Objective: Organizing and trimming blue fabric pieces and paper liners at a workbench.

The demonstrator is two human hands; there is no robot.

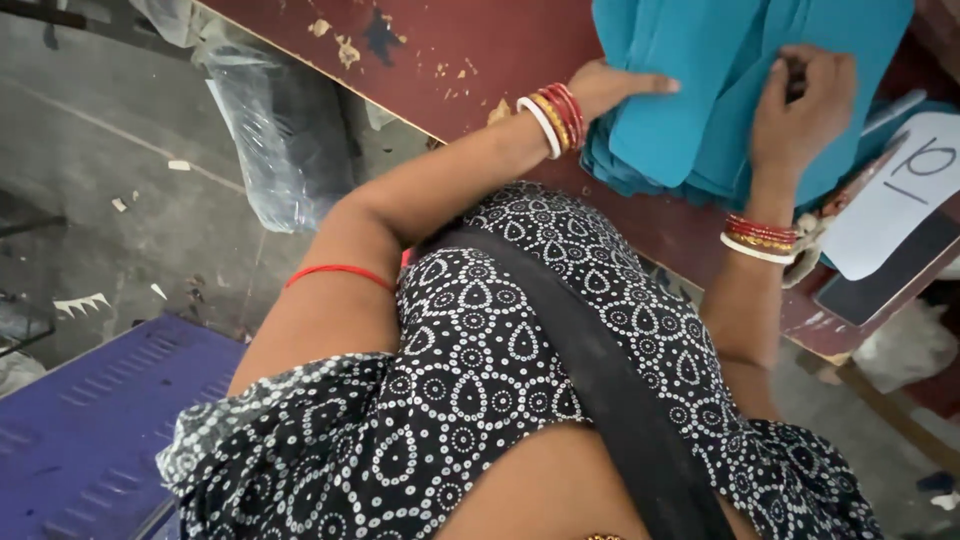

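A stack of folded teal cloth (700, 90) lies on a worn red-brown table (480, 60). My left hand (615, 88) rests flat on the stack's left edge, fingers stretched out and pressing down. My right hand (800, 105) sits on the right part of the stack, its fingers curled and pinching a fold of the cloth. Both wrists carry red, gold and white bangles. A red thread circles my left upper arm. My black-and-white patterned garment and a dark strap fill the lower part of the view.
A white paper sheet (900, 200) with a hand-drawn mark lies on a dark flat slab (880, 280) at the table's right edge. A clear plastic bag (280, 130) hangs by the table. A purple crate (90, 430) stands on the littered concrete floor.
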